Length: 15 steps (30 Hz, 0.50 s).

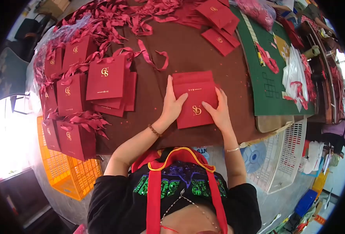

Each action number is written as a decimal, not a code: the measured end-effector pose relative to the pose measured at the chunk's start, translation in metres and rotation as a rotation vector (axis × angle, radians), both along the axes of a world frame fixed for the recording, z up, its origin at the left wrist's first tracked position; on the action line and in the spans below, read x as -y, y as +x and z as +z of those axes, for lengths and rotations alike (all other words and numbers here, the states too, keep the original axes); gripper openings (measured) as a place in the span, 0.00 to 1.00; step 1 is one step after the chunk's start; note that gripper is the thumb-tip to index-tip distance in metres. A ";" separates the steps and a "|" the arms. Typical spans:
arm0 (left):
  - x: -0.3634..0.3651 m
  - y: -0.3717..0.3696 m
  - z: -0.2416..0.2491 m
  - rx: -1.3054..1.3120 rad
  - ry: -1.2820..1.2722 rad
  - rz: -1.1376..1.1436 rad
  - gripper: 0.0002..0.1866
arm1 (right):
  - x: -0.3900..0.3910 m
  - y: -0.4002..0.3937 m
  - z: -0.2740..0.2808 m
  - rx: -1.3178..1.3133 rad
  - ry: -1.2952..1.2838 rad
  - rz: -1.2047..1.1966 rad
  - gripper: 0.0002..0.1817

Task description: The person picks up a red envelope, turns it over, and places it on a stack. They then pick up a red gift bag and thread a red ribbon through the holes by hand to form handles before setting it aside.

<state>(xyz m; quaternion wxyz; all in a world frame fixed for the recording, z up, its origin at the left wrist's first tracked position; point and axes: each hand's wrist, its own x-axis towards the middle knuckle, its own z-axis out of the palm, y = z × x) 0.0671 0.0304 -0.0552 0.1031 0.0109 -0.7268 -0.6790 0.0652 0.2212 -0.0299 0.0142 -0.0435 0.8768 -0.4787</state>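
Note:
A flat red paper bag (194, 99) with a gold monogram lies in front of me, its print upside down from my side. My left hand (174, 101) grips its left edge, thumb on the face and fingers along the side. On the opposite edge, my right hand (219, 110) holds it the same way, thumb near the monogram. The undersides of both hands' grips are hidden. A loose red ribbon (157, 62) lies just beyond the bag. To the left, a stack of red bags with ribbon handles (106, 80) rests on the brown table (149, 124).
More ribboned bags (71, 93) crowd the table's left side, with heaped ribbons (141, 15) behind. Flat red bags (220, 39) lie at the back right. A green cutting mat (266, 89) carries a white plastic bag (295, 76). Below stand orange (65, 171) and white (283, 156) crates.

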 end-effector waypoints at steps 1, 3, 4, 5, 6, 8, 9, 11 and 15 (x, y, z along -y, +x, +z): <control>0.001 -0.003 0.003 0.057 0.081 0.006 0.45 | -0.001 0.001 -0.001 -0.008 -0.035 -0.006 0.32; 0.000 -0.004 0.014 0.131 0.151 0.022 0.43 | -0.004 0.003 -0.001 -0.005 -0.062 -0.033 0.31; 0.004 -0.004 0.015 0.144 0.152 0.006 0.43 | -0.004 0.003 0.001 -0.020 -0.031 -0.039 0.30; 0.010 -0.003 0.014 0.062 -0.197 0.044 0.41 | -0.005 0.005 0.002 -0.030 0.002 -0.045 0.29; 0.015 0.000 0.012 -0.027 -0.546 0.077 0.40 | -0.009 0.009 0.001 -0.012 0.004 -0.061 0.29; 0.022 0.002 0.011 -0.103 -0.628 0.122 0.31 | -0.014 0.015 0.001 -0.080 0.102 -0.049 0.26; 0.025 0.003 0.019 0.029 -0.577 0.064 0.27 | -0.016 0.021 0.004 -0.069 0.102 -0.061 0.26; 0.024 0.002 0.019 0.021 -0.534 0.089 0.20 | -0.018 0.029 0.010 0.085 0.017 -0.108 0.23; 0.034 0.003 0.029 0.094 -0.471 0.048 0.19 | -0.025 0.051 0.010 -0.167 0.120 -0.242 0.23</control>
